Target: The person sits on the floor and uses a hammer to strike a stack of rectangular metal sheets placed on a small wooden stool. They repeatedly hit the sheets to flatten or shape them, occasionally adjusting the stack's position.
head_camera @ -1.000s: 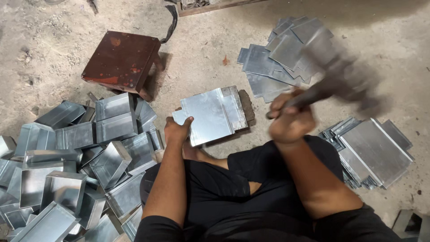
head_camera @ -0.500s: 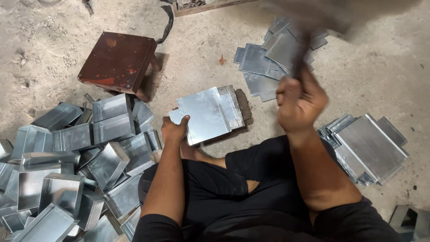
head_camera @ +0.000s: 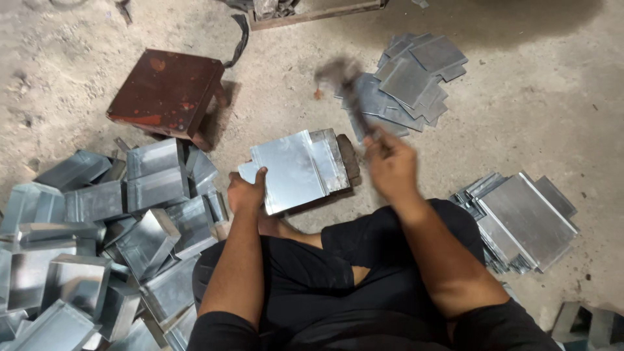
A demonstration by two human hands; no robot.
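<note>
I sit on a concrete floor. My left hand (head_camera: 246,192) grips the near left edge of a flat galvanised metal sheet (head_camera: 294,168), which lies over a dark block (head_camera: 349,156). My right hand (head_camera: 390,166) is closed around the handle of a hammer (head_camera: 348,84). The hammer is blurred with motion, its head raised above and beyond the far right end of the sheet.
A heap of folded metal boxes (head_camera: 97,240) lies to my left. A rusty red low stool (head_camera: 168,92) stands beyond it. Flat sheets lie in a far pile (head_camera: 409,78) and in a stack (head_camera: 523,221) at my right.
My right hand has swung the hammer from high on the right down and leftward toward the sheet. My left hand and the sheet have stayed put.
</note>
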